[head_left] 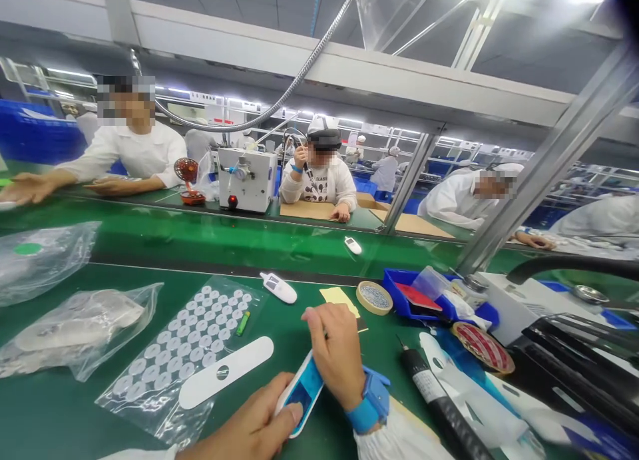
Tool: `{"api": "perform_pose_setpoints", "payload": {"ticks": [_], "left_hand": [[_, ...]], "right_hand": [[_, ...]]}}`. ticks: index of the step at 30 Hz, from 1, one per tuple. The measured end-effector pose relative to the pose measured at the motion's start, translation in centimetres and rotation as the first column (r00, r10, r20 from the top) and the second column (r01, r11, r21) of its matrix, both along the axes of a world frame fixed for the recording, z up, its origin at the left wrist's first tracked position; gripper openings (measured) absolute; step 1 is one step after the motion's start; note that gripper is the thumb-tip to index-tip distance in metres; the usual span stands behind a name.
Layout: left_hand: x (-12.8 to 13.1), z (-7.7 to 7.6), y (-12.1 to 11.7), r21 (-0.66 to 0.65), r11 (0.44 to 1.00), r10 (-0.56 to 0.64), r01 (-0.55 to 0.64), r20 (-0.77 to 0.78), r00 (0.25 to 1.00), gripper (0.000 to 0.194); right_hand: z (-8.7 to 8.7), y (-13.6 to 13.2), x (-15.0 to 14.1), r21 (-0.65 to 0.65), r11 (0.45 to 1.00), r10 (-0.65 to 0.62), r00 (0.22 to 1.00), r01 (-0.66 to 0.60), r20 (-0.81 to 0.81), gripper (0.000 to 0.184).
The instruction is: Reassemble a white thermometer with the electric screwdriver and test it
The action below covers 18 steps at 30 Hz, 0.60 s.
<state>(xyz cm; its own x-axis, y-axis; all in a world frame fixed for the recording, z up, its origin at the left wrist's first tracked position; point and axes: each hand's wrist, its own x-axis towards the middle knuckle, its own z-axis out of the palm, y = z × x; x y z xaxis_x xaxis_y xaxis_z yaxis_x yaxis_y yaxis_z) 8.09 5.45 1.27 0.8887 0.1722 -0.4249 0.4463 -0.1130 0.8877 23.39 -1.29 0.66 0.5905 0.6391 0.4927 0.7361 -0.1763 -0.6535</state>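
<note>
My left hand [254,423] grips the near end of a white device with a blue film on its face [302,393], thumb pressed on it. My right hand [335,353], with a blue wrist strap [368,401], is curled over the device's far end, fingers pinched as if on a thin tool I cannot make out. A long white oval cover plate [225,371] lies just left of the device on a clear sheet of round white stickers [192,340]. A small green stick [243,323] lies on that sheet.
Clear bags [70,327] lie at left. A white thermometer-like unit [278,287], yellow note [338,299], tape roll [374,297] and blue tray [414,300] sit ahead. A black tube [434,400] and machine parts crowd the right. Another unit [352,245] rides the green belt; several workers sit opposite.
</note>
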Motion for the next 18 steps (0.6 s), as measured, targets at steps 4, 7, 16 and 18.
{"api": "perform_pose_setpoints", "payload": {"ticks": [4,7,16,18], "left_hand": [[0.2,-0.5,-0.1,0.177,0.983,0.020,-0.036,0.095,0.995,0.048],[0.3,-0.2,-0.3,0.205,0.979,-0.031,0.008,0.105,0.994,0.044],[0.4,-0.1,-0.6,0.235,0.972,-0.033,0.002,0.130,0.991,0.034],[0.5,-0.3,-0.6,0.142,0.990,-0.001,-0.014,0.102,0.995,0.034]], "right_hand": [[-0.2,0.3,-1.7,-0.003,0.995,0.104,0.985,-0.104,0.135,0.032],[-0.5,0.7,-0.6,0.023,0.999,0.039,0.986,-0.044,0.163,0.032],[-0.7,1.0,-0.5,0.110,0.993,0.042,0.999,-0.043,0.010,0.032],[-1.1,1.1,0.5,0.141,0.990,-0.002,0.994,0.018,-0.111,0.034]]}}
